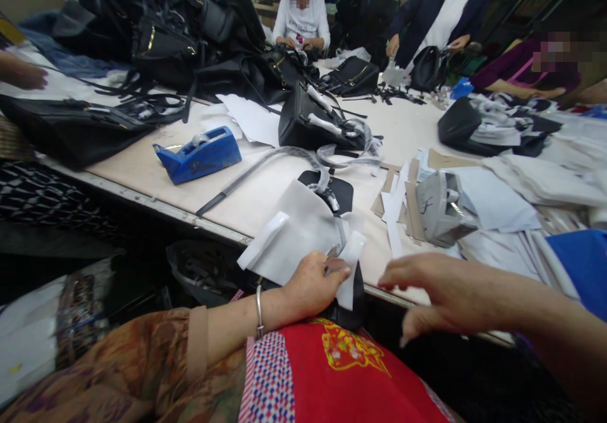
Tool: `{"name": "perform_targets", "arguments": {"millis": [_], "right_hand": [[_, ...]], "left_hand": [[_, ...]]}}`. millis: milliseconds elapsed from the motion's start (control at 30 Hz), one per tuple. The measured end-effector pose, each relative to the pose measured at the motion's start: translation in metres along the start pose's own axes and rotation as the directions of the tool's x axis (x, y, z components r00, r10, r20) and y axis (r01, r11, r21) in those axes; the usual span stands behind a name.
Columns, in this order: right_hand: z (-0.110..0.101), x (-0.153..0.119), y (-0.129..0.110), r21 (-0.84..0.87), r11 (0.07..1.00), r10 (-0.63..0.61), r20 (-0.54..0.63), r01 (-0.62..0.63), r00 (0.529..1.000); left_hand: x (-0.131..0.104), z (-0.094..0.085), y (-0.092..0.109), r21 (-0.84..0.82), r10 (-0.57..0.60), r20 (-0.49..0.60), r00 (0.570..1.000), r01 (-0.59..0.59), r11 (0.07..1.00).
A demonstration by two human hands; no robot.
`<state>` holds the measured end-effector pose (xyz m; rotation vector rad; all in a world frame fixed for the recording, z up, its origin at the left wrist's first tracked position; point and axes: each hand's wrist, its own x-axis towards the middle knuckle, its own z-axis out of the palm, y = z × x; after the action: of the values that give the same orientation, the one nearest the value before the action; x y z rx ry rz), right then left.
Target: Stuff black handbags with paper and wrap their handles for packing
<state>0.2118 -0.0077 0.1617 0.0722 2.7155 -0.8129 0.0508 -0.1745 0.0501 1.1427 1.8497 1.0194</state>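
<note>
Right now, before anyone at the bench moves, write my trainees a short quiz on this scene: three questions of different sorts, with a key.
1. True or false: the left hand has a metal bangle at its wrist.
2. Which lies nearer the right hand?
A) the blue tape dispenser
B) the grey tape dispenser
C) the person in the white top, across the table
3. Fill in the missing colour: the left hand touches white wrapping on a ____ bag.

Key: 1 true; 2 B; 3 black.
</note>
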Motion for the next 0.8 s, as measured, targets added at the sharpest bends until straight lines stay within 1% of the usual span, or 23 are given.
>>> {"name": "perform_targets", "arguments": {"millis": [67, 100, 133, 167, 267, 333, 433, 533, 633, 700, 800], "right_hand": [[-0.004, 0.018, -0.002, -0.090, 0.995, -0.050, -0.119, 0.040, 0.992], [-0.004, 0.032, -0.004, -0.115, 0.991, -0.087, -0.159, 0.069, 0.983], [-0.004, 0.046, -0.006, -0.144, 0.985, -0.116, -0.169, 0.092, 0.979], [-0.003, 0.060, -0.008, -0.169, 0.980, -0.132, -0.140, 0.108, 0.981], [0.000, 0.092, -0.008, -0.163, 0.979, -0.117, 0.036, 0.121, 0.992], [-0.002, 0.103, -0.004, -0.106, 0.988, -0.098, 0.149, 0.114, 0.984], [-0.006, 0.113, 0.000, -0.086, 0.996, -0.008, 0.277, 0.033, 0.961], [-0.007, 0.121, -0.003, -0.153, 0.988, 0.088, 0.330, -0.039, 0.940], [-0.004, 0.128, -0.006, -0.222, 0.973, 0.135, 0.341, -0.059, 0.930], [-0.003, 0.130, -0.006, -0.254, 0.967, 0.120, 0.346, -0.030, 0.930], [-0.004, 0.131, -0.005, -0.269, 0.962, 0.062, 0.375, 0.045, 0.925]], "left_hand": [[0.000, 0.000, 0.000, 0.018, 0.049, 0.015, 0.999, -0.050, 0.999], [0.000, 0.000, 0.000, 0.013, 0.071, 0.025, 0.997, -0.071, 0.997], [0.000, 0.001, 0.000, 0.001, 0.085, 0.030, 0.996, -0.085, 0.996], [-0.001, 0.002, -0.001, -0.013, 0.090, 0.029, 0.995, -0.090, 0.996], [-0.001, 0.004, -0.004, -0.018, 0.067, 0.004, 0.998, -0.067, 0.998], [-0.001, 0.005, -0.006, 0.021, 0.041, -0.009, 0.999, -0.041, 0.999], [-0.001, 0.003, -0.007, 0.037, 0.013, 0.001, 1.000, -0.013, 0.999], [-0.001, 0.002, -0.008, 0.002, 0.020, 0.011, 1.000, -0.020, 1.000], [0.000, 0.002, -0.009, -0.035, 0.020, 0.002, 1.000, -0.020, 0.999], [0.001, 0.003, -0.009, -0.057, 0.002, 0.008, 1.000, -0.002, 0.998], [0.002, 0.003, -0.010, -0.080, -0.038, 0.023, 0.999, 0.039, 0.996]]}}
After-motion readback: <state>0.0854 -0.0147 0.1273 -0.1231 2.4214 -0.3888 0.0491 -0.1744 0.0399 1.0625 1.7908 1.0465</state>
